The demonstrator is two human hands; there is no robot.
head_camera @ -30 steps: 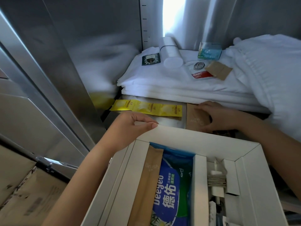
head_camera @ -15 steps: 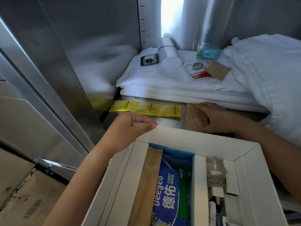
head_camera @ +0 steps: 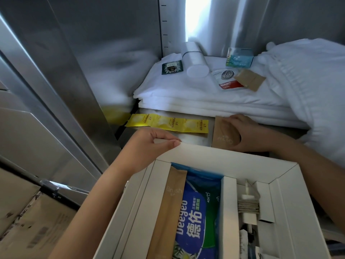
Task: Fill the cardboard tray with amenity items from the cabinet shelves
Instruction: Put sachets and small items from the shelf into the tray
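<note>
Two grips, left hand [head_camera: 149, 144] tray [head_camera: 214, 157], right [head_camera: 249, 133] packet [head_camera: 224, 132]

We lose the cardboard tray [head_camera: 214, 156] at the bottom edge; its rim hides the near end of the brown packet [head_camera: 225, 130].

The metal shelf [head_camera: 194, 139] of the cabinet carries everything here. At its near edge, on the left, a yellow strip of sachets [head_camera: 167, 123] lies flat, with its left end close to the cabinet wall. Just to the right of it lies a brown paper packet [head_camera: 224, 131]; my right hand [head_camera: 248, 131] grips its right edge. Behind both, farther in, a stack of folded white linen [head_camera: 186, 98] fills the shelf. On the right a thick white cloth [head_camera: 308, 81] is heaped beside the stack and touches it. On top of the stack rest a dark green sachet [head_camera: 172, 67], a white tube [head_camera: 195, 61], a teal box [head_camera: 239, 57], a white and red sachet [head_camera: 228, 79] and a small brown envelope [head_camera: 250, 79].
</note>
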